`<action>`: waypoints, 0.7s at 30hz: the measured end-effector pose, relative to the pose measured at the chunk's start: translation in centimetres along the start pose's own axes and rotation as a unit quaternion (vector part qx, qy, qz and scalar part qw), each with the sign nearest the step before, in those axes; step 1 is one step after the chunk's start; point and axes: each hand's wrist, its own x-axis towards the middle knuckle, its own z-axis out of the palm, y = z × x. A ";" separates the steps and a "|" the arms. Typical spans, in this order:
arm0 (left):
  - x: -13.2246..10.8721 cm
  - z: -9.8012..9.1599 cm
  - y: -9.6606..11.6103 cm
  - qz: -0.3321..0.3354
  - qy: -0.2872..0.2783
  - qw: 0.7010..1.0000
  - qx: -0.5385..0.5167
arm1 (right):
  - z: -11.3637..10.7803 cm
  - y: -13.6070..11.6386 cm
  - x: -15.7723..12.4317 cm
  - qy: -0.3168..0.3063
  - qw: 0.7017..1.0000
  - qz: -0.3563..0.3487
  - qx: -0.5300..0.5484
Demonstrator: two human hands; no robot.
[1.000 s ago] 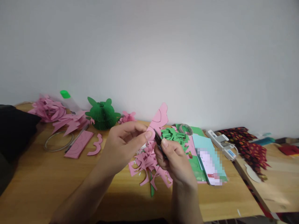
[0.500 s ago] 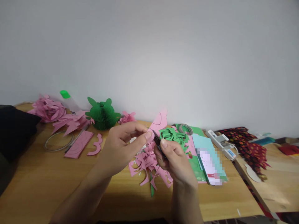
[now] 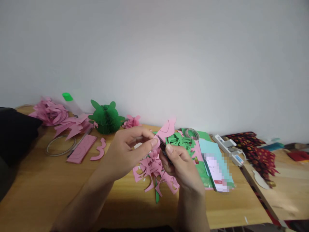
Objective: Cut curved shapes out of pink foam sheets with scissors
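Note:
Between thumb and fingers, my left hand pinches the lower end of a pink paper piece that bears a drawn curved line. My right hand is closed round dark scissors, whose blades meet the paper beside my left thumb. Their handles are mostly hidden by my fingers. Below both hands lie pink paper scraps, and green scraps are behind my right hand.
On the wooden table, a green paper ball figure, folded pink paper and a wire ring stand or lie at left. A phone, tape roll and power strip are at right.
The pink paper piece has tilted, its upper end now further right and lower. My left fingertips have shifted slightly right, while both hands keep their holds.

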 end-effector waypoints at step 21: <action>0.3 -1.2 0.0 -0.007 -0.065 0.996 0.059 | -0.4 -0.6 0.2 -0.026 0.999 0.030 -0.007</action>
